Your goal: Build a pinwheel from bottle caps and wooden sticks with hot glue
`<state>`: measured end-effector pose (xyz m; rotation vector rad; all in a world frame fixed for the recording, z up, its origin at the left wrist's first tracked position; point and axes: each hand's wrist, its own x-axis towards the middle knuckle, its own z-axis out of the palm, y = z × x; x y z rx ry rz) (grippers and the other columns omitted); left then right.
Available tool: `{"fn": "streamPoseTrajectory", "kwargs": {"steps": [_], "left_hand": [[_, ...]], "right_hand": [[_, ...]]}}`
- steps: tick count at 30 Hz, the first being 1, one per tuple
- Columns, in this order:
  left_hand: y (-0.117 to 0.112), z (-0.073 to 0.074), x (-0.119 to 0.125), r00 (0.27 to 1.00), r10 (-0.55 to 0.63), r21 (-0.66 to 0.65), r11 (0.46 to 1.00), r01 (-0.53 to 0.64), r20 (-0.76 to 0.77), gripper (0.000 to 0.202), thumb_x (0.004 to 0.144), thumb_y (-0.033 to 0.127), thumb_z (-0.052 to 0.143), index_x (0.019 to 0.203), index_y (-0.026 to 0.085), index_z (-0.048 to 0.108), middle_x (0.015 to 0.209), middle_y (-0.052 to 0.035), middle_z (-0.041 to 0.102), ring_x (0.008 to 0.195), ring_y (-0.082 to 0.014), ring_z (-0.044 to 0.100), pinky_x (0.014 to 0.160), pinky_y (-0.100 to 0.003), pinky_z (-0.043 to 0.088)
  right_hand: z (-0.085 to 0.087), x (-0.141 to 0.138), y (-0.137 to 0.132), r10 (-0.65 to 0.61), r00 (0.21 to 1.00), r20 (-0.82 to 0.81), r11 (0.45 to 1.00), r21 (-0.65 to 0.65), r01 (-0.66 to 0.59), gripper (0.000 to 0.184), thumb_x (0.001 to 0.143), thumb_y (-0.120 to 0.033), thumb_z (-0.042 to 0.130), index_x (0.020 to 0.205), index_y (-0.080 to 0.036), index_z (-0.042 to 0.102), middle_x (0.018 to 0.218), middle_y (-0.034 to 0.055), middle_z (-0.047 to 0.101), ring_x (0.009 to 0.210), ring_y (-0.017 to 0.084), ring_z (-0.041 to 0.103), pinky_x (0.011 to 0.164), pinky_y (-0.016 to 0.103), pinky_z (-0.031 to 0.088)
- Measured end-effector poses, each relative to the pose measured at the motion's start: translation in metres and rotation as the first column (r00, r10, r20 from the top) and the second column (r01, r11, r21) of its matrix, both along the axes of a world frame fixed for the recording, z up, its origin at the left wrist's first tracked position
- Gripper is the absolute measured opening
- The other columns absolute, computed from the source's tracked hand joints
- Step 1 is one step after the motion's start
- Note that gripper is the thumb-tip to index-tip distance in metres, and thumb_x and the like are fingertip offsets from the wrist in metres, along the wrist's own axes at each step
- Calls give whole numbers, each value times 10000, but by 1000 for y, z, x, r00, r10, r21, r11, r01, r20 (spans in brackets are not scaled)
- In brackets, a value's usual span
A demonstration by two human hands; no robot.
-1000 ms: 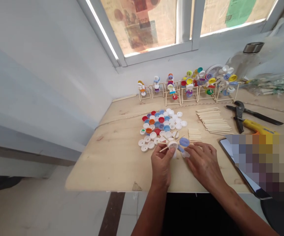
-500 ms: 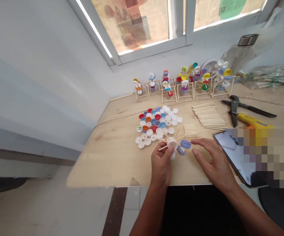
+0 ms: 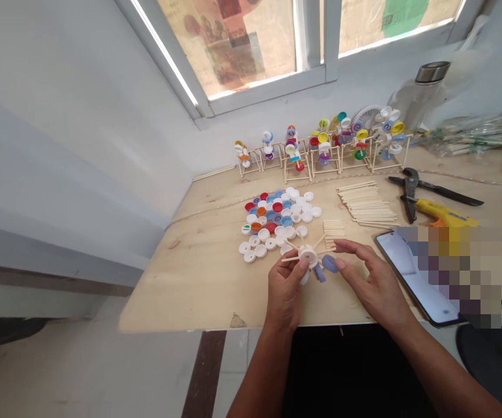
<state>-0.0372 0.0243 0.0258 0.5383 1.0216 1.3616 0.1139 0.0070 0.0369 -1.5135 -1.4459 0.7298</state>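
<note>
My left hand (image 3: 286, 290) is closed on a small wheel (image 3: 307, 255), pinching its white bottle-cap hub between thumb and fingers above the table's near edge. Wooden sticks stick out from the hub like spokes. On some of the spokes sit caps, among them a purple cap (image 3: 329, 264) on the right and another purple one below it. My right hand (image 3: 375, 284) is beside the wheel with thumb and index finger apart. Its thumb tip touches or nearly touches the right purple cap, and the index fingertip is near a spoke's end.
Loose bottle caps (image 3: 270, 215) lie beyond my hands. Short sticks (image 3: 334, 231) and longer sticks (image 3: 368, 203) are right of them. Farther right are pliers (image 3: 411, 188), a yellow glue gun (image 3: 451, 217) and a phone (image 3: 416, 278). Several finished cap wheels on stick frames (image 3: 324, 154) line the wall.
The wheel has turned slightly clockwise in my left hand, its purple caps moving down. My right hand has come closer, with the thumb now at the purple cap.
</note>
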Motion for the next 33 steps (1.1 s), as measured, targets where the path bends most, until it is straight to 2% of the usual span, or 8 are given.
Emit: {"fn": "streamPoseTrajectory", "kwargs": {"steps": [2,5,9,14,20,24,29,33], "left_hand": [[-1,1,-2,1000,-21,-5,1000,21,-22,393,555,304,853,882,169,682,806,-32,713,754,-164,640,781,-293,455],[-3,3,-6,990,-118,24,992,121,-79,333,604,307,829,875,159,704,833,-50,720,782,-168,640,785,-287,457],[-3,5,-13,952,-259,66,960,273,-166,300,663,299,790,922,162,722,892,-68,730,833,-185,642,800,-294,462],[-1,11,-21,894,-336,50,929,366,-297,287,681,322,772,916,160,738,923,-81,721,867,-214,628,772,-308,469],[2,18,-28,844,-393,25,902,431,-365,288,663,334,784,877,147,738,853,-75,708,764,-194,610,710,-301,468],[2,20,-31,876,-381,24,914,405,-297,383,623,334,809,963,175,728,861,-58,697,791,-201,610,709,-298,466],[-1,14,-28,937,-332,71,938,340,-109,357,604,325,818,904,164,709,975,-71,671,857,-199,591,738,-282,436],[-3,8,-23,942,-335,70,939,335,-11,362,613,298,818,902,145,664,786,-26,630,701,-129,534,673,-246,384]], "right_hand": [[3,-2,1,8,1000,-25,1000,-14,-9,378,823,-450,572,1147,-258,602,1124,50,658,1113,235,560,1005,445,381],[5,-5,2,57,997,-45,998,-24,-58,392,814,-436,583,1164,-258,591,1125,49,653,1111,235,558,1009,448,377],[5,-7,4,130,990,-58,990,-48,-133,398,802,-434,594,1160,-259,594,1092,51,666,1065,243,583,976,457,406],[8,-6,6,166,984,-72,982,-81,-171,424,790,-459,607,1159,-251,591,991,36,697,1009,234,620,951,428,433],[13,-5,8,235,971,-46,967,-87,-238,303,755,-487,637,921,-234,657,1019,47,698,1038,245,616,961,410,432],[17,-8,8,169,980,-105,978,-107,-180,309,734,-491,643,893,-228,684,992,46,706,1007,246,633,933,375,463],[12,-15,8,73,975,-210,986,-135,-103,362,710,-519,656,896,-209,676,995,60,703,1004,262,632,896,358,482],[2,-21,7,16,966,-258,989,-137,-53,370,698,-538,661,851,-201,654,1060,82,685,1039,273,608,911,375,462]]}}
